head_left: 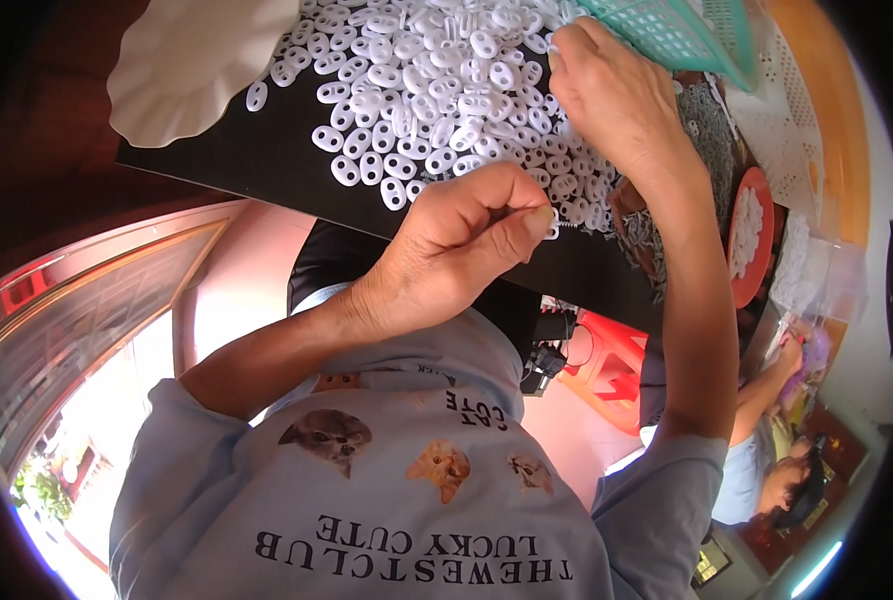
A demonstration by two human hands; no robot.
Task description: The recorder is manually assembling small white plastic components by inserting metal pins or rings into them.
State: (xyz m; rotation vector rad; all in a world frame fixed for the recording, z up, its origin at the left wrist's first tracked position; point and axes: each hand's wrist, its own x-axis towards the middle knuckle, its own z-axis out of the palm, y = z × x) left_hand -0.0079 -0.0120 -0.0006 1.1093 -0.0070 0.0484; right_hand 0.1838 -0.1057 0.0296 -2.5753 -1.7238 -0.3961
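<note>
The left hand (456, 240) pinches a small spring (554, 230) between thumb and forefinger, just above the near edge of the black surface (266, 170). The right hand (616, 100), fingers curled narrow, rests on the heap of white oval pieces (416, 80), beside a green basket (676, 35). A white plate (191, 60) lies left.

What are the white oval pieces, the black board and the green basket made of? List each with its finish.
White oval pieces: likely moulded plastic, glossy, uniform shape with two holes each.
Black board: smooth matte sheet, perhaps plastic or card; hard to tell.
Green basket: plastic, judging by its moulded grid mesh and even colour.
</note>
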